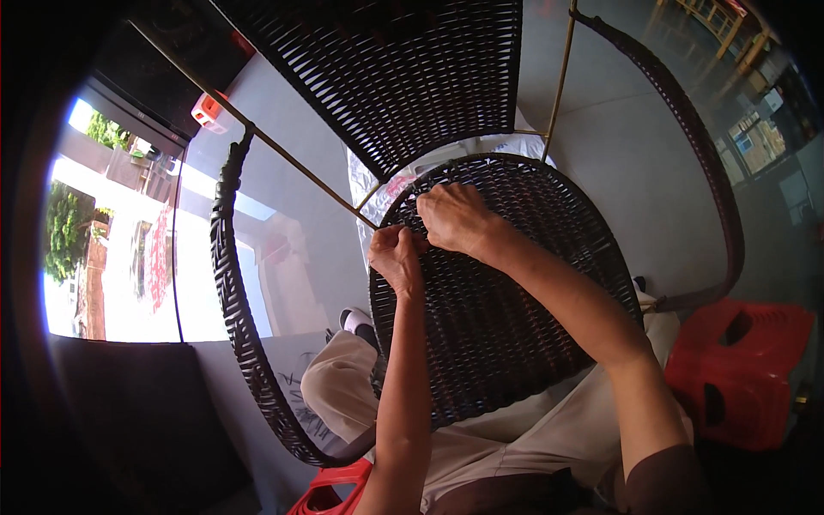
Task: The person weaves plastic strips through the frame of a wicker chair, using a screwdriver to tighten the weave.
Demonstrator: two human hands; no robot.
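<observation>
A dark woven chair stands before me, its rounded seat (pixel 506 335) over my lap and its woven backrest (pixel 412 77) at the far side. My left hand (pixel 396 257) is closed in a pinch at the seat's far left edge, close to the bare metal frame rod (pixel 300 167). Just right of it, my right hand (pixel 453 219) is curled into a fist above the seat's weave, knuckles up. The two hands are very near each other. Whatever their fingers hold is hidden or too thin to make out.
Woven armrests curve out on the left (pixel 236 292) and right (pixel 717 163). A red plastic stool (pixel 738 373) stands at the right; another red plastic piece (pixel 335 489) shows below my left arm. Crumpled silvery plastic (pixel 365 184) lies beneath the chair. A bright glass doorway (pixel 129 232) is at left.
</observation>
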